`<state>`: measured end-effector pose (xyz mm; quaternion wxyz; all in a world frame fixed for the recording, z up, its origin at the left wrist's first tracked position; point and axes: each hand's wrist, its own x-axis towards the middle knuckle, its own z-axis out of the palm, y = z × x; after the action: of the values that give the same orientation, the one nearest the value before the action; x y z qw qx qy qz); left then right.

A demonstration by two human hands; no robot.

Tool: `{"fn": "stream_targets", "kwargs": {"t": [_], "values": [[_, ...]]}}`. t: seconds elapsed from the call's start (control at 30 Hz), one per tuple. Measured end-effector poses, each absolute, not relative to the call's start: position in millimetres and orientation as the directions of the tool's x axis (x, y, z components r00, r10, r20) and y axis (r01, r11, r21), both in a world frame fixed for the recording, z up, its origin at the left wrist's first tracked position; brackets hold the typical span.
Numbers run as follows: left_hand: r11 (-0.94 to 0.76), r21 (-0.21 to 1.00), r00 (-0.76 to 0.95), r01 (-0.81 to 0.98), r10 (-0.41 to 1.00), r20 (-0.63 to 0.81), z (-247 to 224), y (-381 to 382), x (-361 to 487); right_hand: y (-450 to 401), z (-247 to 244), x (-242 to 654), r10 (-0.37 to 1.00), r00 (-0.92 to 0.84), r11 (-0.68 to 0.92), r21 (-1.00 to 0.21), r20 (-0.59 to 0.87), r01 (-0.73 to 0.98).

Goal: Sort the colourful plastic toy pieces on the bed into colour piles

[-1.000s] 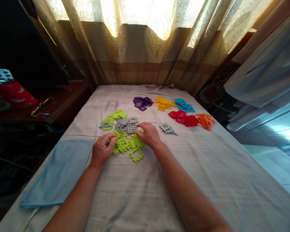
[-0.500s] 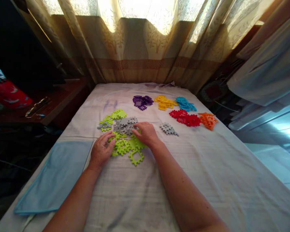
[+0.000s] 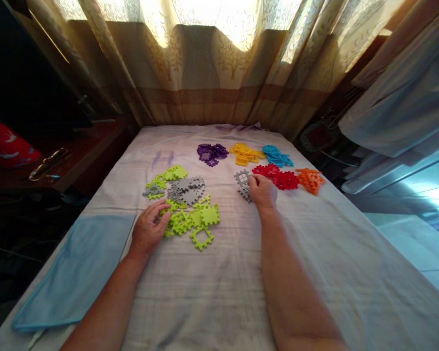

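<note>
My right hand [image 3: 264, 192] is over the small grey pile [image 3: 245, 193], its thumb and fingers pinched on a grey interlocking tile [image 3: 242, 177] with a window cut-out. My left hand [image 3: 149, 228] rests at the left side of the lime green interlocking tiles [image 3: 181, 222], fingers loosely curved and apart, with nothing visibly gripped. Just beyond them lies a larger heap of grey tiles [image 3: 186, 190]. An open-centred green square tile [image 3: 202, 238] lies nearest to me. More green tiles [image 3: 174, 172] sit at the heap's far left, with a grey piece [image 3: 153, 190] among them.
Across the back of the bed-like surface lie piles of purple [image 3: 212, 154], yellow [image 3: 246, 154] and blue tiles [image 3: 276, 155], with red [image 3: 278, 176] and orange ones [image 3: 310, 181] at right. A light blue cloth [image 3: 76, 268] covers the left side. Curtains [image 3: 201, 73] hang behind.
My right hand has moved right, from the green and grey heap to the small grey pile, now with a grey tile in its pinch. My left hand has stayed by the green tiles.
</note>
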<state>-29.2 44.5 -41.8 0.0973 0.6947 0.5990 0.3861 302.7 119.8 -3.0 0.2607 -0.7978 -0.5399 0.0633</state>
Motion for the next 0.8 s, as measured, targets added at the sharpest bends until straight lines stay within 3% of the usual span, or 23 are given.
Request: {"fn": "stream_targets", "kwargs": {"t": [0.2,0.57,0.8], "values": [[-0.268,0.602,-0.015,0.753,0.907,0.422,-43.1,45.0,-29.4,116.8,-6.8,320.6,0.888,0.443,-0.367,-0.391,0.122,0.844],[-0.254,0.615,-0.027,0.746,0.912,0.41,-41.3,44.0,-28.6,112.5,-6.3,328.0,0.857,0.507,-0.439,-0.379,0.097,0.814],[-0.255,0.609,-0.025,0.751,0.911,0.413,-42.5,44.0,-29.1,113.9,4.9,307.2,0.89,0.415,-0.312,-0.415,0.188,0.855]]}}
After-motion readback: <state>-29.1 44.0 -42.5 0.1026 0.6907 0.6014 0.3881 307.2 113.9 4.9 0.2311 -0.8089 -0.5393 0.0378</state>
